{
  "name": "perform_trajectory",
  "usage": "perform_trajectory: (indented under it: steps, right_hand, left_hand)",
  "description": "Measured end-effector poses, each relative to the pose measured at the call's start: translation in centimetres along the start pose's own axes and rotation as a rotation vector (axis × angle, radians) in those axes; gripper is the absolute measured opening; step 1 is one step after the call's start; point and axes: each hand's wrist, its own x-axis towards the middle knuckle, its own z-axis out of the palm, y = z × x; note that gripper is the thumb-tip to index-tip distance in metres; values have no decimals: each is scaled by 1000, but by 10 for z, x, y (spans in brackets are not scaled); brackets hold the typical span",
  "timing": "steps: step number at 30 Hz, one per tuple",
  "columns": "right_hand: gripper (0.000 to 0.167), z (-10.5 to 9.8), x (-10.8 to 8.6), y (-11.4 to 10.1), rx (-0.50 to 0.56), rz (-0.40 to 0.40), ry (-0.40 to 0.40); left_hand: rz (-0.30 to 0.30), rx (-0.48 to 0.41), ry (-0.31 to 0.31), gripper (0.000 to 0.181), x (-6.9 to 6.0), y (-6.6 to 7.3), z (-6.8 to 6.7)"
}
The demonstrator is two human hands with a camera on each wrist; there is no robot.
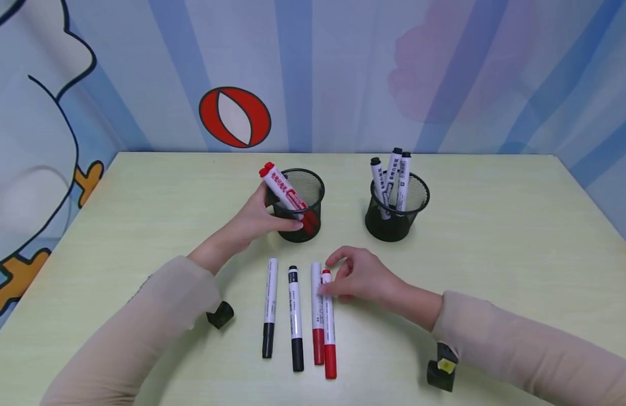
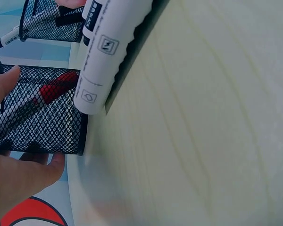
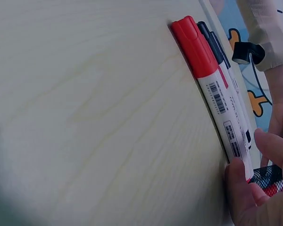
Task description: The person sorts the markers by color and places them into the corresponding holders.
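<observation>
My left hand [image 1: 252, 217] grips the left black mesh pen cup [image 1: 316, 217] around its side, thumb in front. Red-and-white markers [image 1: 287, 190] lean inside that cup, tilted left. My right hand [image 1: 360, 277] is at the upper end of the rightmost red-capped marker [image 1: 329, 324] on the table, fingers bent and apart. Its thumb lies over that marker; in the right wrist view a fingertip [image 3: 236, 183] touches the marker's end. Another red-capped marker [image 1: 318, 310] lies against it on the left. Two black-capped markers [image 1: 295, 316] [image 1: 269, 293] lie farther left.
A second black mesh cup [image 1: 391, 228] stands at the back right with several black-tipped markers [image 1: 403, 180] upright in it. Behind the table [image 1: 495, 225] hangs a blue patterned backdrop [image 1: 343, 73]. A small black camera sits at each wrist.
</observation>
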Motion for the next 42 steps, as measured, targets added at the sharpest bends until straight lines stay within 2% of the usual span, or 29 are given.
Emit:
perform_trajectory:
  steps: [10,22,35,42]
  right_hand:
    - [43,6,0,-3,-119,-22,41]
    - [38,0,0,-2,-129,-37,-11]
    - [39,-16,3,-8,-399,-39,-43]
    - [40,-19,2,-9,-456,-41,-61]
  left_hand:
    - [3,-10,-7,87,-1,1,-1]
    - [13,-22,-12,87,-1,0,-1]
    - [10,-34,-9,88,0,-2,-1]
    - [7,-30,1,88,0,-2,0]
